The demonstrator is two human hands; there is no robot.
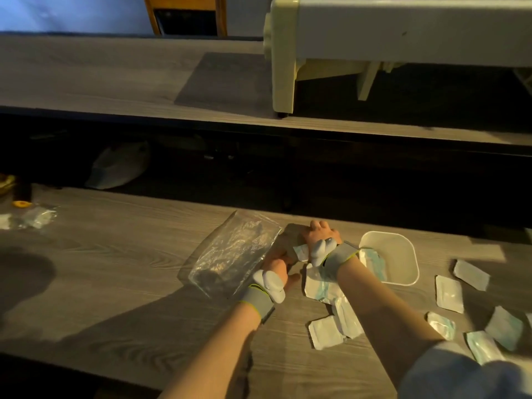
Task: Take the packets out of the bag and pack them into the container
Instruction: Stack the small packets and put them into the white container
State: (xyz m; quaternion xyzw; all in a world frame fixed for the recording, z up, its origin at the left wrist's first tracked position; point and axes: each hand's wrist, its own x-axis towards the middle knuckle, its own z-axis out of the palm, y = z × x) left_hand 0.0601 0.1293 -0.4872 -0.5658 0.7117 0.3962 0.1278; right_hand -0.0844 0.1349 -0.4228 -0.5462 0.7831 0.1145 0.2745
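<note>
The person is bending over a wood-grain surface (129,269), and both hands are meeting just right of a clear plastic bag (233,254) that is lying flat and crumpled. The right hand (319,236) is reaching across, its fingers curling down, and its grip is closing round one end of a white packet (300,252) that is sticking out toward the bag's open end. The left hand (277,269) is sitting beside the near edge of the bag with its fingers curled. Whether its grip is holding the bag, the packet or nothing is not clear, since the hands are overlapping there. Each wrist is wearing a grey band (257,302) with a pale lump on top.

The white container (403,272) is standing just right of the right wrist, and a blue-and-white packet in the container (372,263) is leaning against its left wall. A heap of packets (319,286) is lying under the right forearm, touching one another. The loose packets (449,293) are lying scattered to the right of the container, apart from each other.

At the far left edge some small clear bags (37,217) are lying near a yellow ring (20,203).
</note>
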